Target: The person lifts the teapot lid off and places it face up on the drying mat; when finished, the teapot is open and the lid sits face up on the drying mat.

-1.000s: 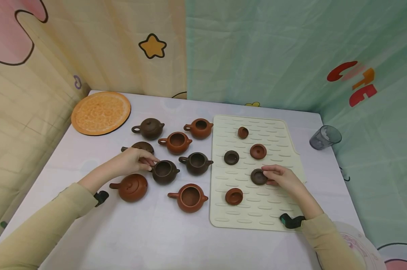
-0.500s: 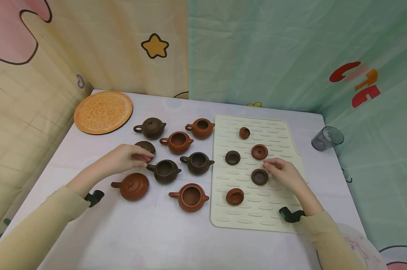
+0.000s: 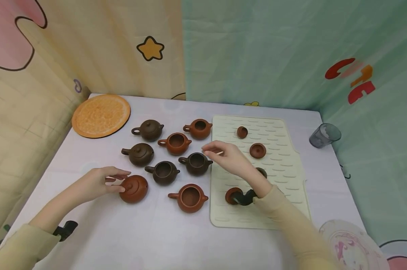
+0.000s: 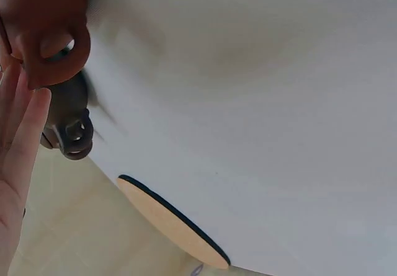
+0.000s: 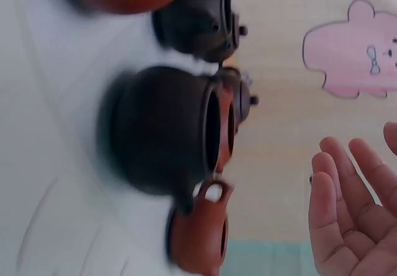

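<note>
My left hand (image 3: 96,183) is at the handle side of a red-brown lidded teapot (image 3: 135,189), its thumb and fingertips near the lid. In the left wrist view, straight fingers (image 4: 31,124) lie right by this pot's handle (image 4: 68,65). My right hand (image 3: 230,159) hovers with relaxed fingers near the spout of a dark lidless teapot (image 3: 197,168). The right wrist view shows nothing between its fingers (image 5: 322,204). On a cream ridged mat (image 3: 223,215) lie a red lid (image 3: 258,150) and a smaller one (image 3: 242,132). My right arm partly hides a dark lid (image 3: 262,171) and another red lid (image 3: 229,195).
Other lidless teapots stand close together: a dark one (image 3: 164,173) and red ones (image 3: 191,206), (image 3: 176,149), (image 3: 200,133). Dark lidded teapots (image 3: 150,131), (image 3: 141,159) stand left. An orange round board (image 3: 101,116), a grey glass (image 3: 325,137) and a patterned plate (image 3: 350,243) lie around.
My left hand has moved from the dark lidless teapot's handle toward the front left, to the red lidded teapot. My right hand has left the dark lid and moved left over the mat.
</note>
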Demonstrator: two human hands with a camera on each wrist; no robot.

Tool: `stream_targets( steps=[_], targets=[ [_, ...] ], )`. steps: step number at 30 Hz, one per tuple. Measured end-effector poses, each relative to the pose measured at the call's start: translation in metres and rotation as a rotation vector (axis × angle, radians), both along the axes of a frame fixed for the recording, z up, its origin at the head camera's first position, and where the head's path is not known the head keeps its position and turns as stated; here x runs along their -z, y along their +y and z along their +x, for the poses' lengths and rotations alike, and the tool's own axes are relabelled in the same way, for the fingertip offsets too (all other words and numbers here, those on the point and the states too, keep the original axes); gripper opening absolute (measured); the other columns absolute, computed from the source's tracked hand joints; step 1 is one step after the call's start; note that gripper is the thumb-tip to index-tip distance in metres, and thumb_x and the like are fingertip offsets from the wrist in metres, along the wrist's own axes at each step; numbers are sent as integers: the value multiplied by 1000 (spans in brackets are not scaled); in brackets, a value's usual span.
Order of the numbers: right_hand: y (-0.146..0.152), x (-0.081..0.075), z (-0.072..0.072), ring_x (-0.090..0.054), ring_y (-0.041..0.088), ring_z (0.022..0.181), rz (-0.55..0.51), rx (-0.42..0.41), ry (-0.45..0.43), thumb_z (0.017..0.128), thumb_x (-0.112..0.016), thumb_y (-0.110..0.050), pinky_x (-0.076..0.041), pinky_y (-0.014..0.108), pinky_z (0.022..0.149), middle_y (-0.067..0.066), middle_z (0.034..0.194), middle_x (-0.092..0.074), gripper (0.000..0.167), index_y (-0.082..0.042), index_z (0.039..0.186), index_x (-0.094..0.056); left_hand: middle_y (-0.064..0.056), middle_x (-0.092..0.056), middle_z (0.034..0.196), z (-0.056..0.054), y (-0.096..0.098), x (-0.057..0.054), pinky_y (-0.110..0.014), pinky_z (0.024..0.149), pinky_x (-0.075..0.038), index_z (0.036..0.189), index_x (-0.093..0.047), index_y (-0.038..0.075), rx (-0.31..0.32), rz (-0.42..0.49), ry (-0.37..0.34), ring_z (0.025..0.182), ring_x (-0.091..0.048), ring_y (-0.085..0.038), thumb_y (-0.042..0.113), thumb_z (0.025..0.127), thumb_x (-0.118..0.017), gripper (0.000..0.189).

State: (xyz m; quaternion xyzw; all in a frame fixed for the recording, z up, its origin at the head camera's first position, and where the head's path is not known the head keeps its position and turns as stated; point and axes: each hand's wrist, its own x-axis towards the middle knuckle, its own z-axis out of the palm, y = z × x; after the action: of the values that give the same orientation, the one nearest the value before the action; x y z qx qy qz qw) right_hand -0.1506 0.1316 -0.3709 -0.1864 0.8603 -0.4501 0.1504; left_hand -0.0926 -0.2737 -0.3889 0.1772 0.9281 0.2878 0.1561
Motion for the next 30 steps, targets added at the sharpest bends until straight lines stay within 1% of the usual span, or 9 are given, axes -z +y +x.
stream_targets(
  steps=[3, 5, 7, 12, 16, 19, 22, 26, 30],
  targets=[
    [-40, -6, 0, -65, 13, 103, -27, -113, 17, 99, -60, -25, -54, 29, 88, -1, 114, -71, 24, -16, 119, -69, -18, -69, 119, 5, -4, 6, -37, 82, -58, 121, -67, 0, -23, 18, -8, 100, -68, -33, 14, 76, -84, 51],
    [-65, -8, 0, -64, 9, 103, -36, -187, 27, 98, -61, -24, -52, 24, 89, -3, 112, -71, 23, -16, 118, -69, -17, -69, 118, 6, -5, 9, -34, 81, -58, 121, -66, 0, -31, 25, -10, 100, -69, -33, 13, 75, -84, 51],
    [-90, -8, 1, -64, 7, 100, -34, -246, 20, 97, -63, -24, -51, 20, 86, -3, 111, -71, 23, -16, 118, -69, -15, -69, 116, 7, -5, 13, -31, 80, -59, 122, -67, 1, -36, 21, -2, 99, -69, -30, 12, 75, -84, 51],
    [-144, -1, 4, -63, 1, 95, 70, -391, 2, 96, -65, -26, -48, 13, 79, -7, 110, -72, 26, -17, 120, -68, -11, -72, 110, 9, -10, 19, -24, 77, -57, 119, -69, 3, -39, 8, 34, 92, -71, -19, 8, 75, -83, 47],
    [-175, 9, 9, -63, -1, 93, 180, -477, 19, 95, -66, -28, -45, 10, 77, -7, 108, -72, 26, -17, 119, -69, -11, -74, 106, 10, -17, 22, -20, 73, -56, 114, -71, 2, -61, 35, 25, 86, -71, -6, 4, 76, -81, 39],
    [-191, 16, 12, -62, -2, 95, 264, -504, 48, 94, -67, -28, -44, 9, 77, -9, 108, -72, 26, -18, 119, -70, -11, -75, 103, 9, -21, 24, -19, 71, -56, 110, -73, 2, -68, 58, 14, 84, -68, 4, 5, 78, -80, 33],
    [-203, 20, 15, -62, 0, 102, 331, -514, 94, 94, -68, -26, -45, 9, 82, -9, 114, -71, 27, -19, 119, -71, -11, -75, 101, 9, -22, 24, -19, 70, -56, 108, -74, 3, -74, 66, 9, 83, -65, 9, 7, 78, -80, 31],
    [-213, 22, 19, -59, 2, 111, 414, -504, 165, 92, -70, -27, -45, 12, 90, -9, 119, -68, 28, -22, 119, -72, -12, -75, 100, 8, -22, 24, -18, 69, -56, 106, -74, 2, -74, 71, 8, 82, -65, 9, 8, 78, -81, 30],
    [-216, 23, 21, -59, 2, 109, 455, -494, 207, 91, -71, -27, -45, 13, 89, -9, 115, -67, 25, -24, 115, -73, -11, -75, 99, 5, -21, 23, -18, 69, -56, 106, -74, 2, -66, 70, -2, 81, -65, 8, 9, 78, -81, 30]
  ],
)
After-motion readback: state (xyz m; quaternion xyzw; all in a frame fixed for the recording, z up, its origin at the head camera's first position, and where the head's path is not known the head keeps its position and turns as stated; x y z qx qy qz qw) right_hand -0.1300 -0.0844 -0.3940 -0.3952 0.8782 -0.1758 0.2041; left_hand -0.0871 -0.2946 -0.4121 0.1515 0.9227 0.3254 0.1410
